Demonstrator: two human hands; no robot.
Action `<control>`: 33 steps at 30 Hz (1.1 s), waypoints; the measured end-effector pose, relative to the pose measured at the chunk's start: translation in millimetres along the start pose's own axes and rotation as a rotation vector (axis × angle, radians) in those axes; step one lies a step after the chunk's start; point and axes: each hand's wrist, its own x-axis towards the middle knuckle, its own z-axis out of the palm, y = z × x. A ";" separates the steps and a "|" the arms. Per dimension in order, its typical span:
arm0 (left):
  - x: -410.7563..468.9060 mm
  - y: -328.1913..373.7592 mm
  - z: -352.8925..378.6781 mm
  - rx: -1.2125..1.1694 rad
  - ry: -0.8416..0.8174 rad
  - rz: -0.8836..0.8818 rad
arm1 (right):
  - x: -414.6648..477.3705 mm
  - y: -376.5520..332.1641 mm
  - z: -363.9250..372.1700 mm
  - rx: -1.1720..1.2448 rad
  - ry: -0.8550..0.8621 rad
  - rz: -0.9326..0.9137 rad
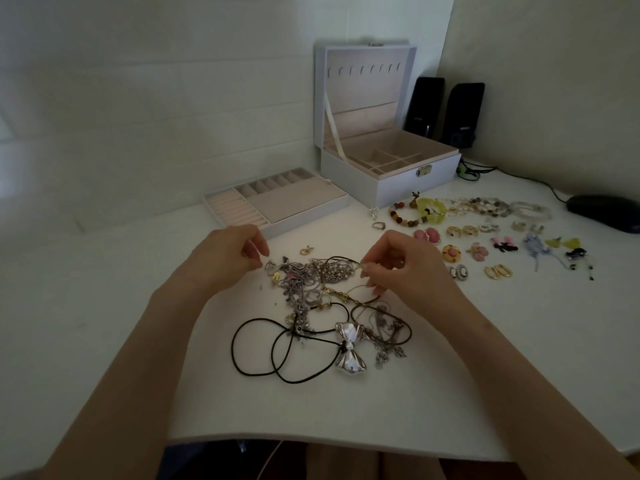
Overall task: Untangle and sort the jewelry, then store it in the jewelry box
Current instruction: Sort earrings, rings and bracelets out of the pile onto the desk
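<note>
While the tangle (pixel 311 282) of chains and cords lies unsorted on the table (pixel 104 306) between both hands, the task looks about halfway: sorting is well on, storing not begun. The right hand (pixel 398 268) pinches a small gold piece on a dark cord at the tangle's right edge. The left hand (pixel 225 258) has its fingers (pixel 254 252) curled together at the left edge; whether they hold a strand I cannot tell. A bow pendant (pixel 349 348) on black cord lies nearer the person, caught up with the tangle. Earrings and bracelets (pixel 485 237) lie apart in rows to the right, and a ring (pixel 378 225) lies near them. Beyond, the box (pixel 408 174) stands open, and its tray (pixel 277 202) sits out beside it; neither appears to hold anything. Bare table lies left of the tangle and toward the near edge under the forearms. The walls close the far side, and a mouse (pixel 602 213) crowds the right.
</note>
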 end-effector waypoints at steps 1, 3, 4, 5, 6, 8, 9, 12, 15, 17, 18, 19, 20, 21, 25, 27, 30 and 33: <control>0.0 1.0 0.9 -0.009 -0.007 0.000 | -0.1 -0.3 0.6 0.007 -0.009 -0.009; -0.4 4.1 1.0 -0.020 0.014 -0.007 | -0.2 -0.7 1.2 -0.002 -0.023 -0.012; -1.1 5.7 0.3 -0.026 0.027 -0.005 | -0.2 -1.0 1.2 -0.017 -0.024 -0.012; -2.0 6.9 -0.4 -0.037 0.018 0.001 | -0.3 -1.2 1.2 -0.029 -0.025 -0.009; -3.3 8.3 -0.7 -0.051 -0.014 0.007 | -0.3 -1.3 1.3 -0.034 -0.025 -0.003; -5.6 11.5 1.2 -0.041 -0.095 0.015 | -0.8 -1.3 1.6 -0.024 -0.031 0.018; -6.0 12.6 3.5 -0.013 -0.114 0.020 | -1.2 -1.5 1.5 -0.013 -0.035 0.028; -4.1 15.0 10.0 0.066 -0.087 0.026 | -1.8 -2.4 0.9 0.009 -0.031 0.043; -3.9 14.7 13.0 0.106 -0.067 0.024 | -2.2 -2.9 0.9 0.005 -0.031 0.043; -4.1 14.6 14.2 0.127 -0.053 0.032 | -2.1 -2.0 1.4 -0.038 -0.029 0.031; -4.4 15.3 14.7 0.138 -0.045 0.040 | -2.1 -1.5 1.5 -0.060 -0.031 0.023; -4.8 15.8 15.1 0.141 -0.034 0.051 | -2.0 -1.4 1.6 -0.073 -0.034 0.012; -4.6 16.0 15.4 0.129 -0.018 0.066 | -1.8 -1.4 1.6 -0.078 -0.038 0.001; -4.2 16.3 15.5 0.101 0.007 0.087 | -2.1 -1.6 1.3 -0.071 -0.042 -0.012; -2.9 25.1 15.5 -0.039 0.130 0.191 | -4.3 -2.8 -4.0 -0.032 -0.047 -0.009; -4.0 38.3 17.3 -0.120 0.113 0.243 | -5.1 -2.9 -10.1 0.001 -0.022 0.028; -7.0 64.2 25.4 -0.159 0.021 0.309 | -9.3 -0.2 -24.0 0.082 0.021 0.085; -10.0 92.0 40.0 -0.216 -0.093 0.357 | -17.6 6.3 -40.4 0.065 0.060 0.104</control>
